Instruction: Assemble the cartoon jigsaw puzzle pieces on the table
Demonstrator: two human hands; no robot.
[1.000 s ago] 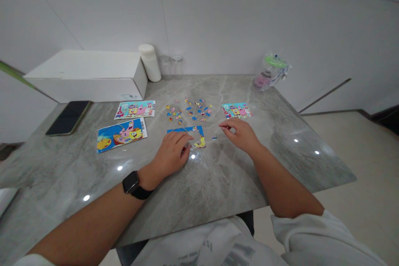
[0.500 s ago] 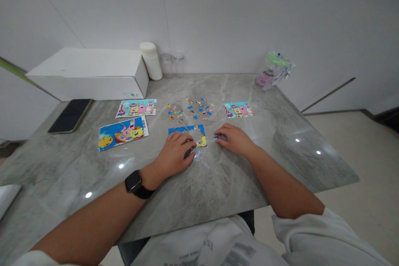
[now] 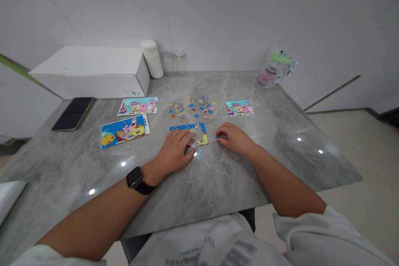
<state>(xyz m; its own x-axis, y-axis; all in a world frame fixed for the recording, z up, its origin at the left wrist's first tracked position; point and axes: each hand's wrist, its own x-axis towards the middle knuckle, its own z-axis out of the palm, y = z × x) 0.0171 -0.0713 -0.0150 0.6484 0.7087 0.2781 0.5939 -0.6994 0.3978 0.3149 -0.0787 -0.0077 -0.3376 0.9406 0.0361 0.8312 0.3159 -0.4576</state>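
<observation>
A partly assembled jigsaw puzzle (image 3: pixel 202 138) with a blue upper edge and a gap in its middle lies on the table. My left hand (image 3: pixel 177 149) rests over its left part with fingers extended and thumb apart, hiding much of that side. To the right of the puzzle, my right hand (image 3: pixel 232 136) pinches a small blue puzzle piece (image 3: pixel 217 137) between thumb and fingers, just above or on the tabletop. Loose puzzle pieces (image 3: pixel 192 107) in several colours are scattered beyond the puzzle.
Cartoon picture cards lie at left, one blue (image 3: pixel 124 131) and one lighter (image 3: pixel 137 107); a finished-looking picture (image 3: pixel 240 108) is at right. Behind stand a white box (image 3: pixel 90 85), white bottle (image 3: pixel 152 60), two glass jars (image 3: pixel 180 64) and a bagged cup (image 3: pixel 274 68). A phone (image 3: pixel 73 113) lies left.
My left fingers have shifted slightly left, uncovering a bit more of the puzzle's middle. My right hand keeps its pinch on the piece. The view has moved slightly.
</observation>
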